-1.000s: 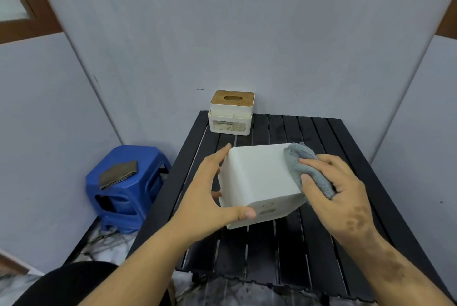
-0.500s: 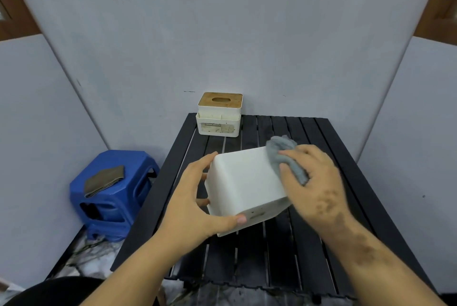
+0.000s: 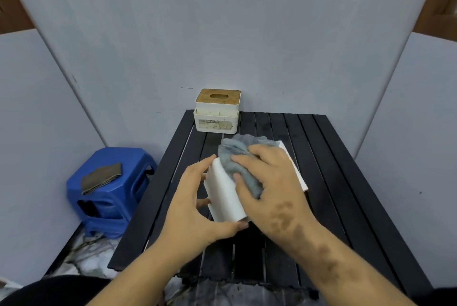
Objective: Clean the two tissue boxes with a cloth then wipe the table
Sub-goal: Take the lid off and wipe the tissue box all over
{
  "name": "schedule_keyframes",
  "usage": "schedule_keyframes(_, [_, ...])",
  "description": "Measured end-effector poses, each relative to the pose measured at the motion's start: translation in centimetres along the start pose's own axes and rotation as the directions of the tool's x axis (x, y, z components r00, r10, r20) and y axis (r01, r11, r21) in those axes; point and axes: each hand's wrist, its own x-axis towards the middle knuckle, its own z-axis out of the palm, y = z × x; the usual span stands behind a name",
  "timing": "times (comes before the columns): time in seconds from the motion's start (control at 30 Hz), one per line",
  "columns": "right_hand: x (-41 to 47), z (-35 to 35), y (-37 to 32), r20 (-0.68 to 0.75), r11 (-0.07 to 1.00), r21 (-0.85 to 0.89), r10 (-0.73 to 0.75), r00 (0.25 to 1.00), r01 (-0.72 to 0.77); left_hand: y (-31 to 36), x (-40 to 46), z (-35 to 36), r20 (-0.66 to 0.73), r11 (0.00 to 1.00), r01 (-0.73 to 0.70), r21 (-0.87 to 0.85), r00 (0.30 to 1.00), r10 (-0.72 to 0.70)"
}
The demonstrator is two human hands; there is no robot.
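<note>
Grey microfibre cloth (image 3: 243,167) pressed flat on the upturned face of a white tissue box (image 3: 227,196), tilted and held at mid-bench. Right hand (image 3: 274,189) spread over the cloth, fingers bent on it, thumb tucked against its near edge. Left hand (image 3: 195,204) clamped on the box's left side, thumb hooked under the near corner, fingertips at the far edge. Step in hand, by the look of it: wiping the first box; second tissue box (image 3: 217,111), wooden-lidded, standing untouched at the far edge of the black slatted bench (image 3: 346,194), well apart. Next move likely calling for a turn of the box in the left grip to bring an unwiped face up, then a swap to the far box. Room: open slats to the right and near side, enough for setting the box down; left bench edge close to the left wrist, with a blue stool (image 3: 111,192) below carrying a folded brown cloth (image 3: 101,178). Wall panels hemming in far and both sides.
</note>
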Motion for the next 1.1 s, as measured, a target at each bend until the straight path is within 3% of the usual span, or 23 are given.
schedule_keyframes(0.07, [0.6, -0.8, 1.4, -0.024, 1.0, 0.002, 0.007, 1.0, -0.007, -0.1, -0.2, 0.0, -0.003, 1.0, 0.003, 0.007, 1.0, -0.003])
schedule_keyframes(0.2, [1.9, -2.6, 5.5, -0.149, 0.963, -0.026, 0.262, 0.953, -0.269, -0.1, -0.2, 0.0, -0.006, 1.0, 0.01, 0.022, 1.0, -0.009])
schedule_keyframes(0.27, [1.2, -1.4, 3.3, -0.153, 0.976, -0.096, 0.179, 0.972, -0.195, 0.0, -0.2, 0.1, -0.007, 1.0, 0.0, 0.021, 1.0, 0.0])
schedule_keyframes(0.4, [-1.5, -0.5, 0.2, 0.003, 0.996, 0.049, -0.078, 0.997, 0.077, -0.2, -0.3, 0.3, -0.015, 1.0, -0.014, 0.0, 1.0, 0.014])
schedule_keyframes(0.47, [-1.5, -1.8, 2.9, -0.074, 0.997, 0.05, -0.056, 0.996, 0.06, -0.2, -0.3, 0.2, -0.02, 1.0, -0.005, 0.019, 1.0, 0.005])
schedule_keyframes(0.57, [-1.5, -3.8, 6.2, -0.142, 0.989, 0.028, 0.146, 0.979, -0.144, -0.3, -0.2, 0.0, -0.028, 0.999, 0.013, 0.033, 1.0, -0.012])
schedule_keyframes(0.6, [-2.0, -3.6, 5.8, -0.144, 0.989, 0.031, 0.149, 0.978, -0.146, -0.3, -0.2, 0.1, -0.028, 0.999, 0.015, 0.035, 1.0, -0.014])
schedule_keyframes(0.67, [-3.6, -2.4, 3.5, -0.126, 0.999, 0.023, -0.021, 0.992, 0.025, -0.3, -0.1, 0.2, -0.029, 1.0, 0.01, 0.022, 1.0, -0.009])
schedule_keyframes(0.73, [-5.4, -1.6, 1.4, -0.011, 0.976, 0.068, -0.205, 0.979, 0.205, -0.5, -0.1, 0.4, -0.026, 1.0, -0.009, 0.01, 1.0, 0.009])
schedule_keyframes(0.8, [-6.0, -2.0, 2.2, 0.047, 0.953, 0.068, -0.299, 0.953, 0.295, -0.6, -0.3, 0.5, -0.016, 1.0, -0.026, 0.018, 1.0, 0.026])
schedule_keyframes(0.87, [-5.9, -3.1, 4.8, -0.029, 0.976, 0.036, -0.214, 0.976, 0.215, -0.8, -0.6, 0.3, -0.007, 0.998, -0.043, 0.043, 0.999, 0.043])
schedule_keyframes(1.0, [-4.7, -6.8, 7.8, -0.173, 0.982, 0.11, 0.171, 0.97, -0.153, -2.1, -1.0, -0.3, 0.087, 0.957, -0.212, 0.2, 0.976, 0.198])
schedule_keyframes(1.1, [-4.1, -9.1, 7.1, -0.118, 0.979, 0.16, 0.149, 0.982, -0.129, -3.0, -1.7, -0.4, 0.162, 0.884, -0.385, 0.267, 0.922, 0.353])
